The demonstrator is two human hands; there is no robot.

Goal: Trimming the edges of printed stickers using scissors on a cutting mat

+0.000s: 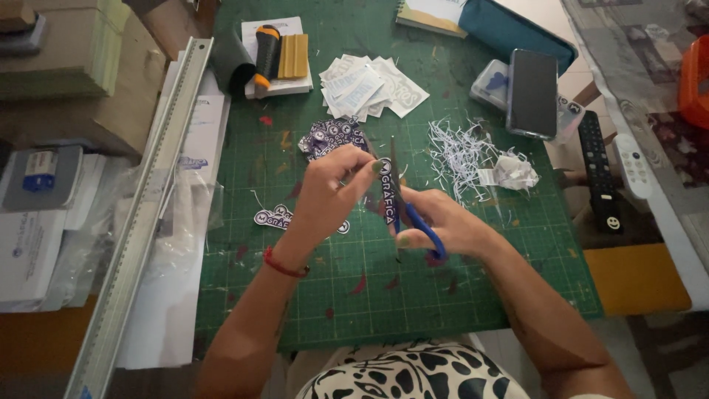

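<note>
1. A green cutting mat (pixel 332 295) covers the middle of the table, scuffed and dotted with red scraps.
2. A long metal ruler (pixel 140 222) runs along the mat's left edge, from far to near, over clear plastic and white sheets.
3. The person's left hand (pixel 329 196) is pinched shut on a dark printed sticker (pixel 385 193), holding it upright over the mat's centre.
4. The right hand (pixel 447 222) is closed around the blue handles of scissors (pixel 402 203); the blades point far and lie against the sticker.
5. A phone (pixel 533 92) rests on a clear box at the far right, well apart from the hands.
6. A stack of white stickers (pixel 369 87) lies at the far side of the mat, with dark cut ones (pixel 332 137) just nearer.
7. A heap of white trimmings (pixel 473 155) sits right of the scissors' tips.
8. One cut sticker (pixel 275 218) lies flat on the mat, just left of the left wrist.
</note>
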